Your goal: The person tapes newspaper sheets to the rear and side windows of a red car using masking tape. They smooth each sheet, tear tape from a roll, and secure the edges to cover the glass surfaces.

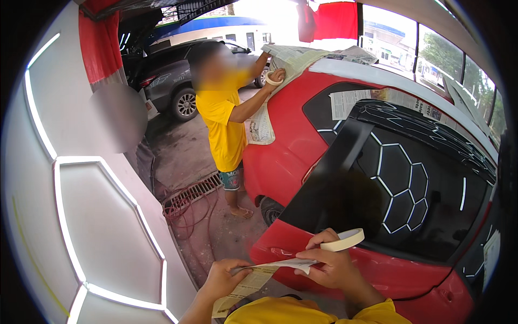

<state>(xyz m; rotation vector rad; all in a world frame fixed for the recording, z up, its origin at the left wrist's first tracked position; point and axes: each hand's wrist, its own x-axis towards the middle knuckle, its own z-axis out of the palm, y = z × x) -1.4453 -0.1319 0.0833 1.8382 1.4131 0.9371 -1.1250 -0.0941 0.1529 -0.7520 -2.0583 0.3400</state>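
Between my two hands a piece of newspaper is stretched, with a pale strip along its upper edge. My left hand pinches its left end between thumb and fingers. At the other end my right hand pinches the paper's corner, and a roll of cream masking tape hangs at its fingers. Just beyond my hands is the red car, whose dark rear window reflects hexagon-shaped lights.
A person in a yellow shirt stands at the car's side, holding another tape roll against newspaper on it. A red hose lies by a floor grate. A dark grey car is parked behind. A lit wall rises at left.
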